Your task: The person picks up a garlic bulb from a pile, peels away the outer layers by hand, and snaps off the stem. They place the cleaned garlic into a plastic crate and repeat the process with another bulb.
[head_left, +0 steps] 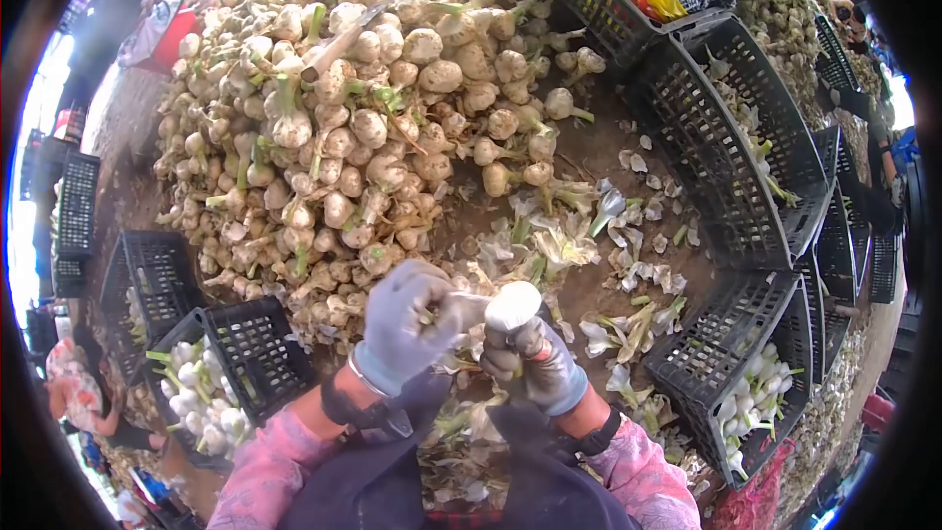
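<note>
A clean white garlic bulb point(512, 306) sits in my gloved right hand point(535, 361), its fingers wrapped round the stem below the bulb. Just left of the bulb is my gloved left hand point(407, 319), its fingers curled in and somewhat blurred. A pale strip of peel point(471, 308) stretches between the left fingers and the bulb, and its left end is at those fingers. Ahead of both hands lies a large pile of unpeeled, soil-marked garlic point(368, 128). Loose peels point(559, 240) are scattered on the ground beyond the right hand.
Black crates of white garlic stand at the left point(257, 358) and right point(721, 334). More black crates point(726, 147) line the right side. A red container point(179, 39) is at the upper left. Another person point(78, 388) is at the far left.
</note>
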Tool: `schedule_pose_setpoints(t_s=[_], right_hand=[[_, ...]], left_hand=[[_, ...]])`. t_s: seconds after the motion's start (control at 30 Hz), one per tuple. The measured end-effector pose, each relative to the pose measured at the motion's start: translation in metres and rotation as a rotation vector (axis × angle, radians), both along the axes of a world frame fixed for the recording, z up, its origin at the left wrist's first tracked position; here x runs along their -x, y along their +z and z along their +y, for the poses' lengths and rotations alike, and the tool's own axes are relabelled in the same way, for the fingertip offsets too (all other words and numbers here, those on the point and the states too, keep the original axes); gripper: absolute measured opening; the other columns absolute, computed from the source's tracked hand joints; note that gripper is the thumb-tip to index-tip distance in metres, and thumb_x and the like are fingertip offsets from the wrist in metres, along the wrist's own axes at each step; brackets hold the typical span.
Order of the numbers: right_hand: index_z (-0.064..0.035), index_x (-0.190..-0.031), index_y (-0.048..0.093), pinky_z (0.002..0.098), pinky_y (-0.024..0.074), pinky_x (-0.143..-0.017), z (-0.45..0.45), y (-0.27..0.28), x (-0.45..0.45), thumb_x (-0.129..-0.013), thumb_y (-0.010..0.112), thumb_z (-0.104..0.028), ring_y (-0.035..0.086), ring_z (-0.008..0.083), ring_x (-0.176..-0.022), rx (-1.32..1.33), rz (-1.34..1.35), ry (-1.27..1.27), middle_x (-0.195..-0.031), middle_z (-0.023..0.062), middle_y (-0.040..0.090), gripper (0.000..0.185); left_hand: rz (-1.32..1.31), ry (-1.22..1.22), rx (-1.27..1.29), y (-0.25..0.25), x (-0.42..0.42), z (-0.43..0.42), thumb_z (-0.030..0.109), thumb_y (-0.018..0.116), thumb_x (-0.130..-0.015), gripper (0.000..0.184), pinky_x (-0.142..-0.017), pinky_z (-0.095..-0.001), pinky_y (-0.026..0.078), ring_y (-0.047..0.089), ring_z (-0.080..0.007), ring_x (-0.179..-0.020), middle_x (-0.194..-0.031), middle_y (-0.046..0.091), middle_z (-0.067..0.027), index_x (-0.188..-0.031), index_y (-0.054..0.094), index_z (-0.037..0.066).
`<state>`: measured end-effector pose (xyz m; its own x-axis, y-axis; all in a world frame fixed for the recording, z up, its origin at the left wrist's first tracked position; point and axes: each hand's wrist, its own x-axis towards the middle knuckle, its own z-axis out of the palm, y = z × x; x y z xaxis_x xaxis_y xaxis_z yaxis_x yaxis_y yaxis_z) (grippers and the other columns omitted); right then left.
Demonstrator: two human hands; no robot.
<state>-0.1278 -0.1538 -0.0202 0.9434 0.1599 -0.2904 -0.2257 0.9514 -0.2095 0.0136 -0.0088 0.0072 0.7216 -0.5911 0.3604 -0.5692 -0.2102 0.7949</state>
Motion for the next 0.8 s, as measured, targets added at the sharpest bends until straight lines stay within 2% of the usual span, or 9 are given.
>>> schedule_pose_setpoints(t_s=[0.1,0.17,0.27,0.37,0.43,0.47,0.57,0.67,0.8], right_hand=[[-0.0098,-0.127,0.055,0.0256,0.0333,-0.052,-0.004,-0.014,0.002,-0.088,0.072,-0.036,0.045,0.0089,-0.060,-0.274,-0.148,0.038,-0.095,0.0012,0.060,0.051],[-0.0089,-0.126,0.055,0.0263,0.0309,-0.050,-0.003,-0.019,0.005,-0.086,0.073,-0.036,0.042,0.0086,-0.054,-0.497,-0.201,0.036,-0.095,0.0020,0.062,0.051],[-0.0078,-0.121,0.056,0.0254,0.0336,-0.046,-0.017,-0.012,0.018,-0.085,0.071,-0.027,0.042,0.0094,-0.045,-0.557,-0.072,0.025,-0.093,0.0055,0.065,0.043],[-0.0078,-0.122,0.057,0.0252,0.0347,-0.043,-0.020,-0.016,0.020,-0.090,0.064,-0.026,0.044,0.0095,-0.043,-0.563,-0.123,0.055,-0.089,0.0068,0.065,0.038],[-0.0062,-0.123,0.056,0.0245,0.0354,-0.043,-0.017,-0.020,0.026,-0.093,0.059,-0.028,0.044,0.0093,-0.043,-0.461,0.003,0.106,-0.087,0.0060,0.065,0.037],[-0.0050,-0.123,0.057,0.0241,0.0358,-0.043,-0.017,-0.019,0.030,-0.096,0.057,-0.030,0.044,0.0088,-0.043,-0.375,0.106,0.140,-0.085,0.0053,0.065,0.037],[-0.0036,-0.122,0.057,0.0229,0.0357,-0.044,-0.024,-0.024,0.032,-0.097,0.056,-0.032,0.042,0.0075,-0.043,0.043,0.184,0.234,-0.078,0.0030,0.063,0.038],[-0.0025,-0.125,0.056,0.0305,0.0511,-0.069,-0.021,-0.024,0.032,-0.098,0.056,-0.033,0.053,0.0118,-0.054,0.035,0.128,0.217,-0.078,0.0048,0.063,0.041],[-0.0052,-0.130,0.055,0.0453,0.0551,-0.089,-0.014,0.005,0.019,-0.095,0.059,-0.038,0.059,0.0183,-0.062,-0.245,0.456,0.141,-0.082,0.0099,0.064,0.048]], left_hand=[[0.057,0.181,0.062,-0.007,-0.011,0.010,-0.005,0.060,-0.074,0.009,-0.055,-0.0246,0.046,0.056,-0.0135,-0.063,-0.081,0.062,-0.0103,-0.072,0.056,0.001],[0.193,0.288,0.090,-0.009,-0.018,0.018,-0.004,0.060,-0.077,0.008,-0.056,-0.0258,0.047,0.056,-0.0131,-0.066,-0.081,0.061,-0.0107,-0.073,0.056,0.001],[0.201,0.318,0.019,-0.011,-0.030,0.027,0.005,0.067,-0.081,0.009,-0.060,-0.0263,0.049,0.057,-0.0133,-0.072,-0.088,0.062,-0.0106,-0.083,0.058,0.001],[0.210,0.089,0.092,-0.003,-0.015,0.008,0.020,0.073,-0.082,0.026,-0.073,-0.0319,0.051,0.060,-0.0174,-0.085,-0.098,0.063,-0.0097,-0.099,0.061,0.003],[0.077,-0.196,-0.044,0.023,-0.001,-0.010,0.031,0.075,-0.083,0.040,-0.085,-0.0381,0.049,0.061,-0.0235,-0.097,-0.106,0.062,-0.0089,-0.111,0.060,0.007],[-0.069,-0.359,-0.070,0.012,0.001,-0.012,0.040,0.077,-0.082,0.048,-0.083,-0.0370,0.048,0.060,-0.0285,-0.092,-0.099,0.062,-0.0105,-0.110,0.060,0.004],[-0.181,-0.410,-0.180,0.010,0.001,-0.011,0.009,0.070,-0.081,0.020,-0.070,-0.0371,0.048,0.060,-0.0283,-0.079,-0.089,0.060,-0.0106,-0.099,0.061,0.007],[0.052,-0.394,-0.107,0.003,0.002,-0.013,-0.002,0.059,-0.082,0.014,-0.065,-0.0366,0.048,0.058,-0.0249,-0.073,-0.084,0.060,-0.0091,-0.093,0.059,0.007],[0.147,-0.193,0.040,-0.002,0.008,-0.014,0.002,0.061,-0.083,0.013,-0.066,-0.0364,0.049,0.057,-0.0240,-0.071,-0.084,0.060,-0.0103,-0.095,0.058,0.006]])
